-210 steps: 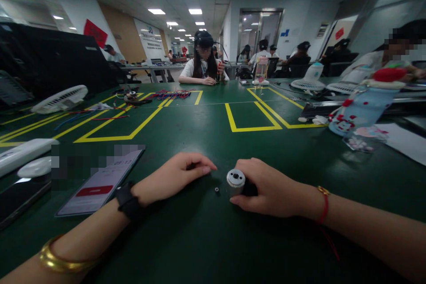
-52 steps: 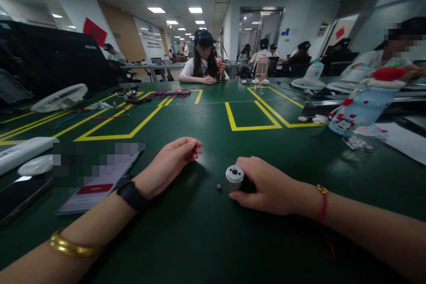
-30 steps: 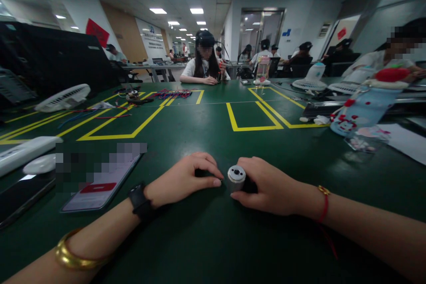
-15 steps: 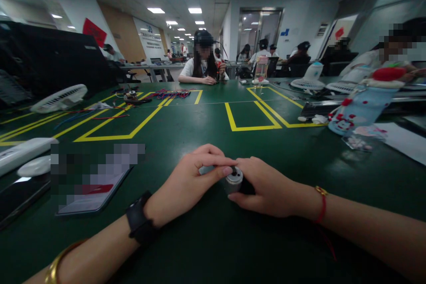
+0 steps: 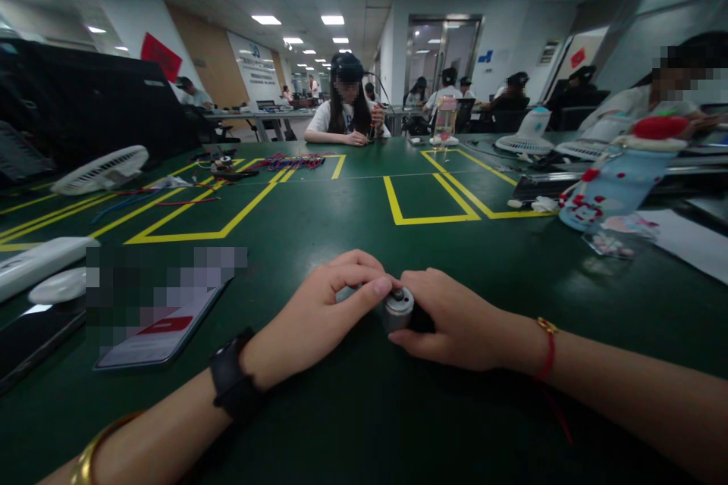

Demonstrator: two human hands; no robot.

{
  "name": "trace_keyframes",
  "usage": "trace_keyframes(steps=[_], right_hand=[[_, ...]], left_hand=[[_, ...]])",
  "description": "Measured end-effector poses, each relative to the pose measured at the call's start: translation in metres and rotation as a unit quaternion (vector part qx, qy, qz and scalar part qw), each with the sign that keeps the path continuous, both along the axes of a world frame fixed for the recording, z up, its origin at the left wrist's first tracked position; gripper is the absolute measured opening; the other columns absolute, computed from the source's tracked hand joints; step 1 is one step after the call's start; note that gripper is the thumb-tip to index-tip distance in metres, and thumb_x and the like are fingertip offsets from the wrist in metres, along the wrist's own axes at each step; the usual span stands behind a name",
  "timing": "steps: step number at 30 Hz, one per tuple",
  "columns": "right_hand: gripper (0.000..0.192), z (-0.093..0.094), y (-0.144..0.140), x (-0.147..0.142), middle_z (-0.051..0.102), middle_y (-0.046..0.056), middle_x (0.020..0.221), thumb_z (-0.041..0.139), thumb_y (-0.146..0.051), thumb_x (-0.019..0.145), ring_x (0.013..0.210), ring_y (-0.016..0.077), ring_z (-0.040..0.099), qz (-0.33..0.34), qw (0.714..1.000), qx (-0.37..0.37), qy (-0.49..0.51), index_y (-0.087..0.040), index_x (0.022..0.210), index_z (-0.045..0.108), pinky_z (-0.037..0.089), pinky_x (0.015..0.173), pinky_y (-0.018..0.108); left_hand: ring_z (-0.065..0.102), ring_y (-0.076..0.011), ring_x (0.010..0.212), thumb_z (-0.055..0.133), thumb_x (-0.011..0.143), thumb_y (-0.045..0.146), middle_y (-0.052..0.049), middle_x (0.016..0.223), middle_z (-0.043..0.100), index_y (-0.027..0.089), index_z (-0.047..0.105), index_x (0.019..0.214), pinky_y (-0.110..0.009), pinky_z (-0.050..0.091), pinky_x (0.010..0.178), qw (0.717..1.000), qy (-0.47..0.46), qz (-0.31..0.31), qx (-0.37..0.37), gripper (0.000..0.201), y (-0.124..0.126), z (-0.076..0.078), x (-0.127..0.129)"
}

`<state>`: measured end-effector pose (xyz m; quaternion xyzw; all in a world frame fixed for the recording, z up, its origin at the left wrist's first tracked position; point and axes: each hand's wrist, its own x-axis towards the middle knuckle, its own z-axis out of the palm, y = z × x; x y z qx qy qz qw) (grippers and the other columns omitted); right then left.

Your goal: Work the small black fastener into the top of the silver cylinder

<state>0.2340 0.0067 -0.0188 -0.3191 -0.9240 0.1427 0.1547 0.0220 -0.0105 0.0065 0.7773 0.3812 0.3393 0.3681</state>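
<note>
A small silver cylindrical motor (image 5: 399, 312) stands upright on the green table, its top face with small holes and a shaft showing. Wrapped round its far and right side is my right hand (image 5: 455, 318), closed on it, with the thumb at the near lower edge. My left hand (image 5: 346, 292) has thumb and index finger brought together at the left rim of the motor's top, close to the shaft. Whether anything small sits between those fingertips is hidden.
To the left lie a phone (image 5: 164, 326) and a white mouse-shaped object (image 5: 62, 286). Loose wires (image 5: 296, 161) and a white fan (image 5: 102, 169) are farther back. A blue bottle (image 5: 619, 182) stands at right. Across the table (image 5: 318, 212) sits a person (image 5: 346, 110) holding a red tool.
My left thumb and index finger have shifted slightly left, off the middle of the motor's top, so the shaft shows more. My right hand keeps its hold on the motor.
</note>
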Motion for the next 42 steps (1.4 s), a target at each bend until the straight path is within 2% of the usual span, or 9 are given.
trace_keyframes(steps=[10, 15, 18, 21, 24, 33, 38, 40, 42], right_hand=[[0.024, 0.002, 0.0, 0.0, 0.058, 0.002, 0.083, 0.065, -0.038, 0.081, 0.068, 0.0156, 0.045, -0.005, 1.0, 0.002, 0.003, -0.018, 0.087, 0.052, 0.033, 0.062, 0.029], [0.024, 0.003, 0.0, 0.0, 0.059, 0.003, 0.084, 0.066, -0.037, 0.079, 0.069, 0.0159, 0.046, -0.004, 1.0, -0.001, 0.011, -0.018, 0.088, 0.053, 0.033, 0.062, 0.029], [0.024, 0.003, 0.0, 0.0, 0.059, 0.003, 0.084, 0.066, -0.037, 0.08, 0.071, 0.0165, 0.047, -0.007, 1.0, -0.003, 0.008, -0.018, 0.087, 0.053, 0.034, 0.064, 0.03], [0.024, 0.004, -0.001, 0.0, 0.059, 0.004, 0.085, 0.065, -0.038, 0.08, 0.071, 0.0172, 0.047, -0.011, 1.0, -0.004, -0.001, -0.018, 0.087, 0.054, 0.034, 0.064, 0.03], [0.025, 0.004, -0.001, 0.0, 0.059, 0.004, 0.085, 0.065, -0.04, 0.08, 0.072, 0.0175, 0.047, -0.014, 1.0, -0.004, -0.002, -0.018, 0.087, 0.054, 0.034, 0.064, 0.03], [0.025, 0.004, -0.001, 0.001, 0.059, 0.004, 0.085, 0.065, -0.039, 0.081, 0.072, 0.0174, 0.047, -0.008, 1.0, -0.007, -0.001, -0.018, 0.087, 0.054, 0.034, 0.065, 0.03], [0.025, 0.005, -0.001, 0.001, 0.059, 0.004, 0.086, 0.065, -0.038, 0.08, 0.072, 0.0172, 0.047, -0.01, 1.0, -0.007, -0.001, -0.018, 0.088, 0.054, 0.034, 0.065, 0.03], [0.025, 0.005, -0.001, 0.001, 0.059, 0.003, 0.085, 0.065, -0.038, 0.081, 0.072, 0.0169, 0.047, -0.009, 1.0, -0.005, -0.004, -0.018, 0.087, 0.054, 0.034, 0.065, 0.03], [0.024, 0.004, -0.001, 0.0, 0.058, 0.003, 0.085, 0.066, -0.038, 0.081, 0.071, 0.0166, 0.047, -0.008, 1.0, -0.002, -0.005, -0.018, 0.087, 0.054, 0.034, 0.064, 0.03]], left_hand=[[0.06, -0.0208, 0.091, 0.05, 0.094, 0.035, -0.003, 0.094, 0.068, 0.023, 0.074, 0.091, -0.029, 0.042, 0.084, 0.998, -0.024, 0.041, -0.039, 0.027, 0.008, -0.009, -0.009], [0.057, -0.0189, 0.079, 0.051, 0.092, 0.041, -0.004, 0.083, 0.067, 0.021, 0.075, 0.093, -0.028, 0.041, 0.071, 0.988, -0.042, 0.083, -0.121, 0.031, 0.015, -0.018, -0.013], [0.054, -0.016, 0.071, 0.058, 0.089, 0.04, -0.004, 0.077, 0.064, 0.016, 0.074, 0.089, -0.027, 0.043, 0.067, 0.955, -0.168, 0.122, -0.213, 0.029, 0.024, -0.023, -0.017], [0.055, -0.0127, 0.069, 0.061, 0.089, 0.03, -0.003, 0.077, 0.062, 0.013, 0.071, 0.082, -0.025, 0.047, 0.068, 0.888, -0.32, 0.133, -0.301, 0.021, 0.033, -0.025, -0.022], [0.056, -0.0109, 0.067, 0.057, 0.091, 0.021, -0.003, 0.078, 0.061, 0.013, 0.068, 0.079, -0.023, 0.05, 0.066, 0.842, -0.38, 0.155, -0.349, 0.019, 0.038, -0.025, -0.026], [0.058, -0.0103, 0.067, 0.054, 0.092, 0.016, -0.003, 0.078, 0.061, 0.012, 0.067, 0.081, -0.022, 0.053, 0.065, 0.808, -0.419, 0.158, -0.383, 0.017, 0.039, -0.023, -0.03], [0.057, -0.01, 0.066, 0.052, 0.092, 0.016, -0.003, 0.078, 0.06, 0.012, 0.067, 0.079, -0.022, 0.053, 0.066, 0.806, -0.419, 0.163, -0.385, 0.02, 0.041, -0.024, -0.031], [0.058, -0.0105, 0.069, 0.054, 0.091, 0.017, -0.003, 0.08, 0.06, 0.012, 0.068, 0.082, -0.023, 0.052, 0.068, 0.835, -0.391, 0.146, -0.358, 0.017, 0.039, -0.026, -0.03], [0.058, -0.0111, 0.074, 0.059, 0.09, 0.019, -0.002, 0.084, 0.062, 0.015, 0.069, 0.094, -0.024, 0.051, 0.072, 0.89, -0.319, 0.122, -0.302, 0.012, 0.034, -0.026, -0.027]])
